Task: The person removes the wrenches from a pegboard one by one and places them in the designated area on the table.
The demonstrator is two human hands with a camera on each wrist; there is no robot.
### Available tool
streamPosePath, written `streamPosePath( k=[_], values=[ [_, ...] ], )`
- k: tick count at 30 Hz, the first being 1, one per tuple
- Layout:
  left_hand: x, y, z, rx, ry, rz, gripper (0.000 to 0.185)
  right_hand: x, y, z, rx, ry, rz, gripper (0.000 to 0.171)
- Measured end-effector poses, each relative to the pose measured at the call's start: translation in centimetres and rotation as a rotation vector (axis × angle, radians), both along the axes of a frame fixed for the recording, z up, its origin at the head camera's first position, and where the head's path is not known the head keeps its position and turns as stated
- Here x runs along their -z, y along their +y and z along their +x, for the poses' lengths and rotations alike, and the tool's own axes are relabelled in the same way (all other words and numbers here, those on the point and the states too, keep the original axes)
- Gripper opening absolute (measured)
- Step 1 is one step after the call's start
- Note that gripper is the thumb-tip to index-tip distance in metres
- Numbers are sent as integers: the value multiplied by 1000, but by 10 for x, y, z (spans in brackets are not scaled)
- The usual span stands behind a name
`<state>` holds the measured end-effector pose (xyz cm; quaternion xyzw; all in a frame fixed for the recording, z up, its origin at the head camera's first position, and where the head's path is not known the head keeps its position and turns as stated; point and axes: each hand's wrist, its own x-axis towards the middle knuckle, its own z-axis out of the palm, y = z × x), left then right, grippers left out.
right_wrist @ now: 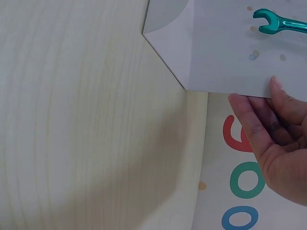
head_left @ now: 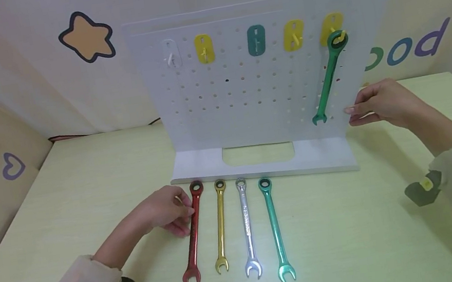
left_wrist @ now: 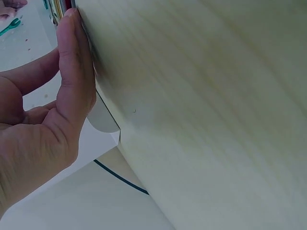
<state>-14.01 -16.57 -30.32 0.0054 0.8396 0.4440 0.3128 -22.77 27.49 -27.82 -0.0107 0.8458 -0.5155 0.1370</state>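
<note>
A white pegboard (head_left: 245, 93) (right_wrist: 216, 57) stands upright on the table. A green wrench (head_left: 328, 78) (right_wrist: 280, 22) hangs by its ring from the rightmost yellow hook (head_left: 334, 27). My right hand (head_left: 356, 108) (right_wrist: 273, 124) holds the board's right edge between thumb and fingers, just right of the wrench's open end. In front of the board lie a red wrench (head_left: 193, 244), a gold wrench (head_left: 221, 230), a silver wrench (head_left: 247, 226) and a teal wrench (head_left: 275, 227), side by side. My left hand (head_left: 175, 213) (left_wrist: 57, 110) rests on the table and touches the red wrench's upper shaft.
The other hooks, one white (head_left: 171, 53), one yellow (head_left: 204, 48), one teal (head_left: 256, 40) and one yellow (head_left: 293, 35), carry nothing. The board's flat base (head_left: 203, 164) juts toward me. The pale wooden table (head_left: 82, 183) meets decorated walls at the back and left.
</note>
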Motion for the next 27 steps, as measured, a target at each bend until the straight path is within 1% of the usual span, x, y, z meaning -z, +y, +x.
streamPosePath(
  k=[6, 10, 15, 22, 27],
  values=[
    [-2, 1, -3, 5, 12, -22, 15, 0, 1, 1, 0, 7, 8, 15],
    [-4, 1, -6, 12, 34, -35, 14, -1, 1, 1, 2, 7, 15, 16],
    [-11, 3, -9, 28, 95, -37, 16, -2, -1, 2, 8, 9, 18, 16],
    [-22, 8, -15, 54, 177, 12, 22, -3, -2, 2, 13, -8, 3, 13],
    [-27, 16, -19, 45, 220, 17, 27, -3, -2, 2, 20, -15, -12, 10]
  ],
)
